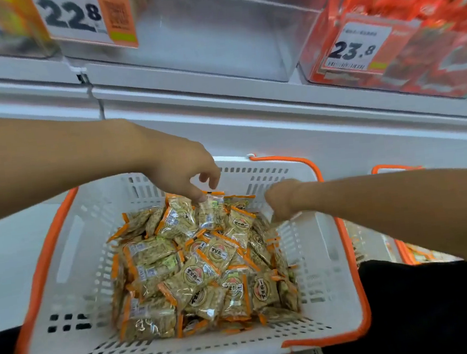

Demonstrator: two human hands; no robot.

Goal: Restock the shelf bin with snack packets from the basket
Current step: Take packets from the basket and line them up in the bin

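A white basket with an orange rim [320,257] sits in front of me, holding a heap of several clear snack packets with orange edges [207,268]. My left hand [183,173] reaches down over the far side of the heap and pinches the top of one packet [211,207] with its fingertips. My right hand [283,199] is curled into the heap's far right edge; its fingers are hidden, so I cannot see what they hold. Above, on the white shelf, stands a clear empty bin [227,34].
A bin of red packets [412,31] with a 23.8 price tag stands at the upper right. A 22.8 price tag [83,17] hangs at the upper left. A second orange-rimmed basket [397,168] shows behind my right forearm.
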